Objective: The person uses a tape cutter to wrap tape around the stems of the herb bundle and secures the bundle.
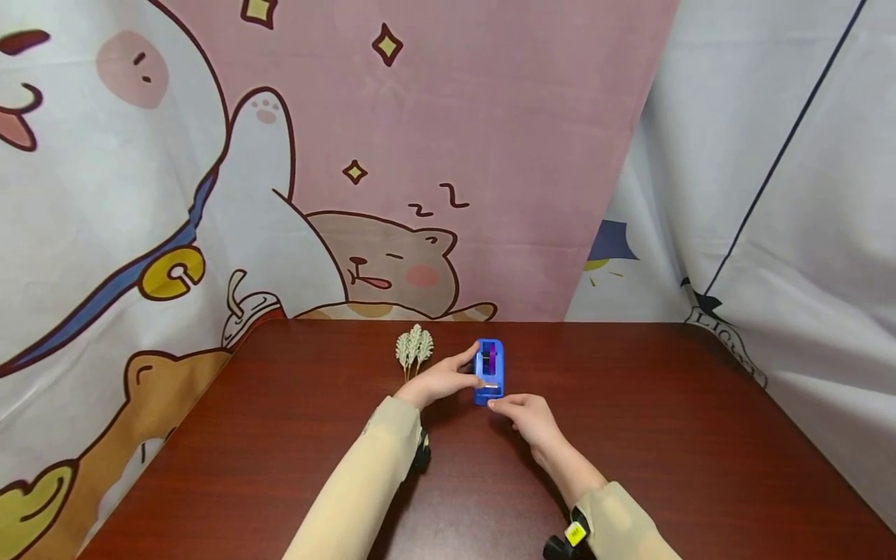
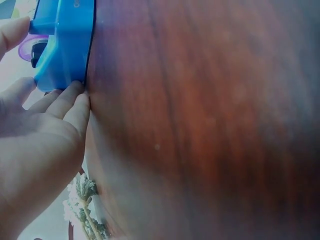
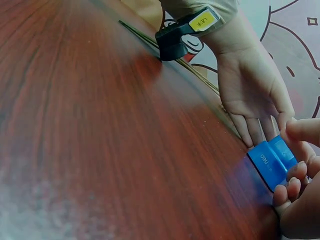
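A blue tape dispenser (image 1: 498, 373) with a purple core stands upright on the table, its length running away from me. My left hand (image 1: 442, 379) holds it from the left, fingers at the far part and thumb near the front. In the left wrist view, the fingers of that hand (image 2: 45, 135) reach the dispenser's side (image 2: 70, 50) low down by the table. My right hand (image 1: 532, 420) has its fingertips together at the near end. The right wrist view shows its curled fingers (image 3: 295, 180) against the dispenser (image 3: 270, 162); any tape between them cannot be made out.
Pale green artificial sprigs (image 1: 414, 350) lie behind my left wrist, their stems (image 3: 200, 75) showing in the right wrist view. The brown table (image 1: 630, 412) ends at a printed cloth backdrop (image 1: 532, 194). Each wrist wears a black camera (image 1: 560, 547).
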`<state>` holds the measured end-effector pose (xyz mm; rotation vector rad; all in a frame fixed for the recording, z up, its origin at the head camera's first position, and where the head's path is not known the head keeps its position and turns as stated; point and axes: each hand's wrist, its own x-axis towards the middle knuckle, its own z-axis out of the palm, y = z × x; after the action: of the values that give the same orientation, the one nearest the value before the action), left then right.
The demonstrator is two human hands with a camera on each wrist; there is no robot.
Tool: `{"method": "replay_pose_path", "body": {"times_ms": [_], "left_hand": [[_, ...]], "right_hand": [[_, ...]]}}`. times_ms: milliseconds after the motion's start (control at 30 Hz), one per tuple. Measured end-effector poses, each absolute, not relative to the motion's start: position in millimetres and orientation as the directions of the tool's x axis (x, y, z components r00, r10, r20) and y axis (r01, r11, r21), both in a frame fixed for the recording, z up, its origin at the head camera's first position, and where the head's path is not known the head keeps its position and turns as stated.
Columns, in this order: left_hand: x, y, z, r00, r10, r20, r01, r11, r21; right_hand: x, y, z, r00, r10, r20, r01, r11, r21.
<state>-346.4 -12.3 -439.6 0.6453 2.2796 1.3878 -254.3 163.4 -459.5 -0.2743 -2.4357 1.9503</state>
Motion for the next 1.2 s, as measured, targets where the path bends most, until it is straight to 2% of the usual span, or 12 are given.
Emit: {"method": "replay_pose_path", "body": {"times_ms": [933,1200], "left_hand": [[-347,-13,-439,-0.818,0.569,-0.083,0.197,0.413,0.889],[-345,-13,-437,-0.819,0.566,-0.089,0.188,0.413,0.891]], "right_hand": [[-232,163,-459,-0.997,0.067,-0.025,0.041,0.241,-0.970],[-229,163,-460,-0.997,0.064,-0.041,0.056,0.255,-0.965]]}}
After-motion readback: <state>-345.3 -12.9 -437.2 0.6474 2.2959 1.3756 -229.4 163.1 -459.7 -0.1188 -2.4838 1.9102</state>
